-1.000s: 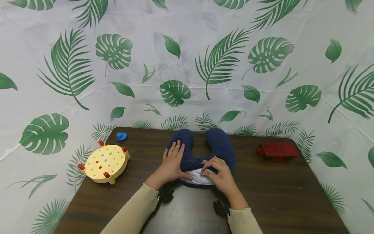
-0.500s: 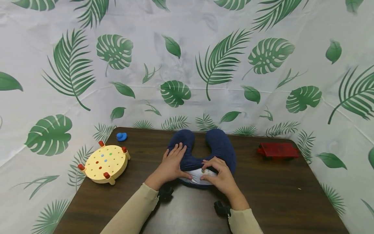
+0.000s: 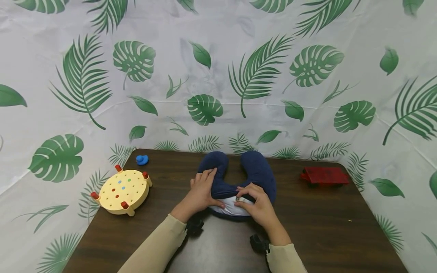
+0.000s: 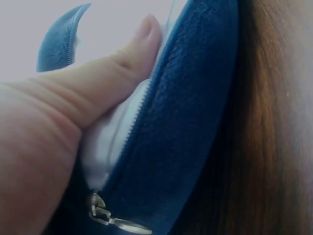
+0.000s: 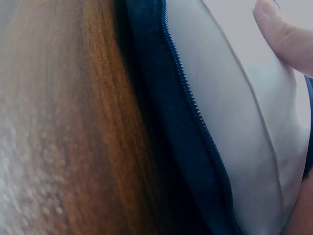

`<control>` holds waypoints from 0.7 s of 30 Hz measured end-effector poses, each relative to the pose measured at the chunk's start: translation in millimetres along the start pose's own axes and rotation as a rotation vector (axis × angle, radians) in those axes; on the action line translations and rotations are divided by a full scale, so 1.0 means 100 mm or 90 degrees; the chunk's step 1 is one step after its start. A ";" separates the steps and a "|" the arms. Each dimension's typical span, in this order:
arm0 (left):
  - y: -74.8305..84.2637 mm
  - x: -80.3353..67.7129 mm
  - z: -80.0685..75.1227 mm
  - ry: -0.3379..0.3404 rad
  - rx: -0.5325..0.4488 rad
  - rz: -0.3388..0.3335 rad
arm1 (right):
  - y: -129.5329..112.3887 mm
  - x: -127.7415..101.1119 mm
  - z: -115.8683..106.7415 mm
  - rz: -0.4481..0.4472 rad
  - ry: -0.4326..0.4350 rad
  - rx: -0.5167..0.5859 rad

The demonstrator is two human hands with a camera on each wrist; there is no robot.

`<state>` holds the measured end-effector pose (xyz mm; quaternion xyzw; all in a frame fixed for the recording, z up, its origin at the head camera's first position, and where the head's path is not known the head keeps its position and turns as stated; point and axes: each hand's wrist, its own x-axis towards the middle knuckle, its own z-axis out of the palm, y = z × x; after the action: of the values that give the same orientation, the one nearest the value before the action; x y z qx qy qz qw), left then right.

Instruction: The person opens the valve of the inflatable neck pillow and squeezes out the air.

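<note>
A navy U-shaped neck pillow [image 3: 258,168] lies on the table in the head view, its ends pointing away from me. The zipped cover gapes along the near curve and bares a white inner cushion [image 3: 227,206]. My left hand [image 3: 199,193] grips the pillow's left side, fingers bent over the navy cloth, thumb [image 4: 132,58] on the white inside. Below that thumb is a metal zipper pull [image 4: 124,223]. My right hand [image 3: 257,203] curves its thumb and fingers at the opening's right part. Something small shows between those fingertips, too small to make out.
At the left stands a round yellow toy [image 3: 124,191] with red-tipped pegs, and behind it a small blue piece [image 3: 142,160]. A red toy wagon [image 3: 325,176] is at the back right. A leaf-printed sheet [image 3: 218,76] hangs behind the dark wooden table [image 3: 324,223].
My left fingers, straight before, have bent and drawn in on the pillow. The right thumb and forefinger parted half a second ago and are now closer together.
</note>
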<state>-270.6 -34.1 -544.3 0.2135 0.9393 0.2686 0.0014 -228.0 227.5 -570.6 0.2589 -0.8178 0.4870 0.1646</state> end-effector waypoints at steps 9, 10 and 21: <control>0.00 -0.01 0.00 0.000 -0.002 -0.009 | -0.05 0.01 0.00 -0.002 0.020 -0.005; 0.00 -0.01 -0.01 0.000 -0.002 -0.009 | -0.05 0.01 0.00 -0.002 0.020 -0.004; -0.02 -0.01 0.01 -0.008 -0.002 -0.011 | -0.07 0.01 0.00 0.031 0.008 0.014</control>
<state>-270.3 -35.9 -546.4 0.2069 0.9407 0.2686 0.0101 -225.0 225.0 -565.2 0.2377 -0.8175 0.5012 0.1548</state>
